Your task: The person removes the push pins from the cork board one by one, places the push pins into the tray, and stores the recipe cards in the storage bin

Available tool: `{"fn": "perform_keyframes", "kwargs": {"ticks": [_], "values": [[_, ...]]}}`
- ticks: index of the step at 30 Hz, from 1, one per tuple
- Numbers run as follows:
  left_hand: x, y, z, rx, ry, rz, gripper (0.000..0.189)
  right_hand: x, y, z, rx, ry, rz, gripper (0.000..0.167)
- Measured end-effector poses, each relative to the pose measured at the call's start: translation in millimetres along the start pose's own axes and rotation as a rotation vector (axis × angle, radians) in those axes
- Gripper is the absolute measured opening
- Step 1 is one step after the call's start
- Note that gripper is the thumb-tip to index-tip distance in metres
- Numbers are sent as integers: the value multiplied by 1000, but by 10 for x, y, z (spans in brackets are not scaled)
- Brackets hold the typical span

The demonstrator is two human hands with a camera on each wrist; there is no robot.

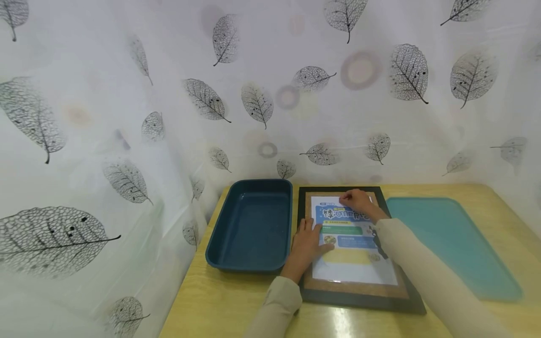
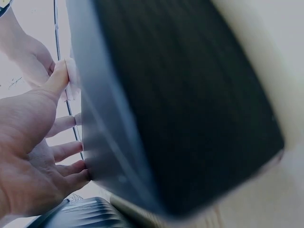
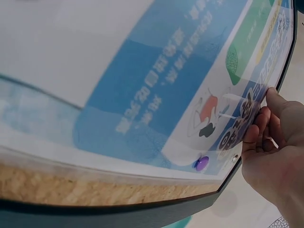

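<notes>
A glossy printed poster lies on a cork board with a black frame, flat on the table. My left hand rests on the poster's left edge with fingers spread. The left wrist view shows this hand beside the dark frame. Near the poster's top edge, my right hand touches it with curled fingers. In the right wrist view, the thumb of this hand meets the sheet; whether anything is pinched there is hidden. A purple pushpin sits in the poster near one corner, with a small shiny pin beyond.
Left of the board stands a deep dark-blue tray, close to the frame. A flat teal tray lies to the right, partly behind my right sleeve. A pale curtain with leaf prints hangs behind and left of the wooden table.
</notes>
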State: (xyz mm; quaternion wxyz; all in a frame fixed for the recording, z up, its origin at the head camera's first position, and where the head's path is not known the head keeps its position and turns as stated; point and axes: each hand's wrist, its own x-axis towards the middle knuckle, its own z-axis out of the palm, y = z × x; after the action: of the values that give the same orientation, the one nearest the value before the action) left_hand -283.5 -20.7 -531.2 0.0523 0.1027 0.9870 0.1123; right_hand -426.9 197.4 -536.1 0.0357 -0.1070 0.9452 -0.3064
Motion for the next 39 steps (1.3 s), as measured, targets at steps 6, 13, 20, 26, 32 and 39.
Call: {"fn": "perform_keyframes", "kwargs": {"ticks": [6, 13, 20, 26, 32, 39], "values": [[-4, 3, -9, 9, 8, 13, 80, -34, -19, 13, 8, 41, -46, 21], [-4, -12, -8, 7, 9, 22, 80, -58, -18, 37, 13, 55, -13, 19], [-2, -30, 6, 8, 24, 44, 79, -112, -10, -32, 29, 50, 20, 20], [-3, -31, 15, -15, 33, 45, 80, -145, -16, -102, 13, 73, 20, 19], [0, -27, 10, -42, 43, 52, 79, -170, 44, -167, 32, 111, -41, 16], [2, -33, 19, -25, 32, 46, 80, -218, 183, -244, 33, 141, -72, 17]]}}
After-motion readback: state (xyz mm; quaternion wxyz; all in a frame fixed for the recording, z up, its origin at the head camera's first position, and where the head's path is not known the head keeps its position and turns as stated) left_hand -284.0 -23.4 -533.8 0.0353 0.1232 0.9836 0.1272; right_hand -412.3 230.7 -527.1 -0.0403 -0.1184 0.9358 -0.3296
